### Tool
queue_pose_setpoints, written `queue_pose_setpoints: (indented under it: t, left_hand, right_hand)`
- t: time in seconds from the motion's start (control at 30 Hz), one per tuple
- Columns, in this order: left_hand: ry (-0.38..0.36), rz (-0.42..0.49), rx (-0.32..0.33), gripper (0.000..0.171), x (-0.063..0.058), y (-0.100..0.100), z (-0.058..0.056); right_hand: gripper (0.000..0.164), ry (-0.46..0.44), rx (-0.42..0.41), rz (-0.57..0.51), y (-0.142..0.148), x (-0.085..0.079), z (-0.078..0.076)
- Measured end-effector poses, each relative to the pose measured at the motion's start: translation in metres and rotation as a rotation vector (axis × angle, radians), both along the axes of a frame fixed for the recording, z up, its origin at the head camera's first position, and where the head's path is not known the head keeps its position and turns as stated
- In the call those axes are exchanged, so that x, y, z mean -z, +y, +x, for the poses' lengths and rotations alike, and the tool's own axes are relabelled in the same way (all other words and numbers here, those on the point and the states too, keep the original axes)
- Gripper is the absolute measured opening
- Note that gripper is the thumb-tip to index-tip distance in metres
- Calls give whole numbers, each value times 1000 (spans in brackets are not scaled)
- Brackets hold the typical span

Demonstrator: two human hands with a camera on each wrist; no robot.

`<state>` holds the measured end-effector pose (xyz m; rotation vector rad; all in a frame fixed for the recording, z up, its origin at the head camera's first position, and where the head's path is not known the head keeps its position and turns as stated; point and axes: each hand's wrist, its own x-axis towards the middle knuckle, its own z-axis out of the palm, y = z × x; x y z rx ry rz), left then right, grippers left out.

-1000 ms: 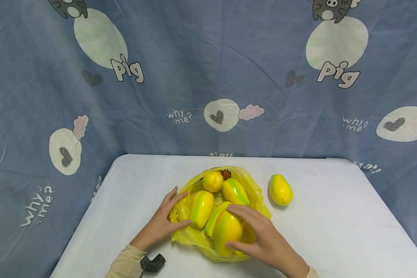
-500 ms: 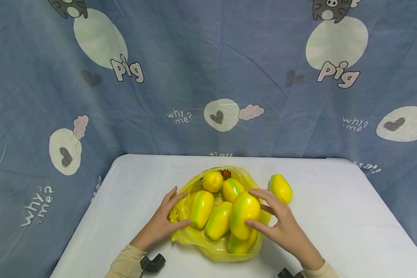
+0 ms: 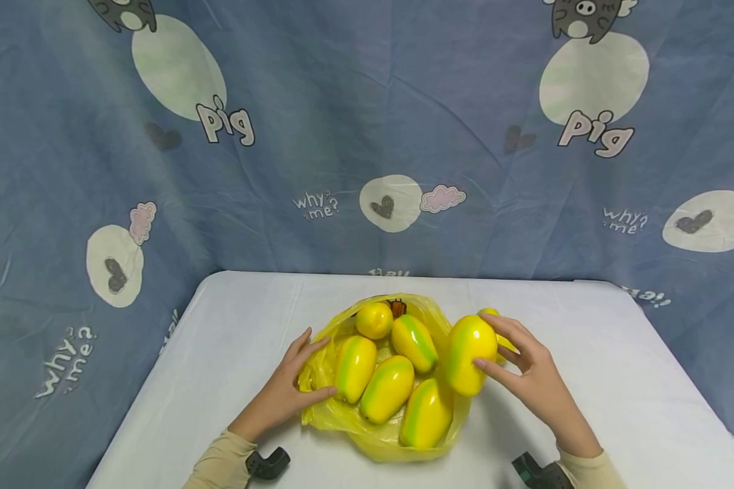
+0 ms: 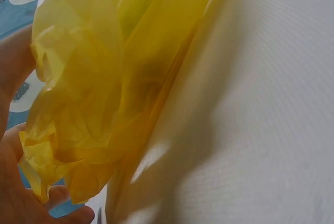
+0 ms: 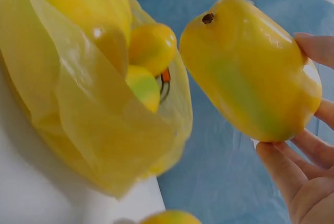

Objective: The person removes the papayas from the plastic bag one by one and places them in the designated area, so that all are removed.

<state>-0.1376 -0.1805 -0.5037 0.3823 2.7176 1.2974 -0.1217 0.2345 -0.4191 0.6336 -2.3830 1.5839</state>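
Note:
A yellow plastic bag (image 3: 373,441) lies spread wide on the table, with several glossy yellow-green mangoes (image 3: 387,389) inside. At its back sits a rounder yellow fruit (image 3: 374,320). My left hand (image 3: 275,402) holds the bag's left rim, thumb over the inner side; in the left wrist view the crumpled plastic (image 4: 83,104) covers part of the fingers. My right hand (image 3: 541,387) grips another mango (image 3: 469,356) between thumb and fingers, raised at the bag's right rim. The right wrist view shows this mango (image 5: 250,72) with a dark stem spot.
A loose mango (image 3: 491,312) on the white table (image 3: 618,380) is mostly hidden behind my right hand. A small orange-and-black detail (image 3: 397,308) shows inside the bag's back. A blue printed cloth (image 3: 367,136) hangs behind the table.
My right hand has lifted a mango from the front of the bag and carried it right to the rim, uncovering the mangoes beneath. My left hand has stayed at the bag's left rim.

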Motion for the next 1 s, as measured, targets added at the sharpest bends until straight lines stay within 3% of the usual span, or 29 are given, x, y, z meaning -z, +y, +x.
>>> queue_pose_setpoints:
  t: [0.47,1.0]
  left_hand:
    - [5,4,4,88,-1,0,1]
    - [22,5,-2,87,-1,0,0]
  right_hand:
    - [64,-111,147,18,46,10,-14]
    - [62,-240,256,127,89,22,-23]
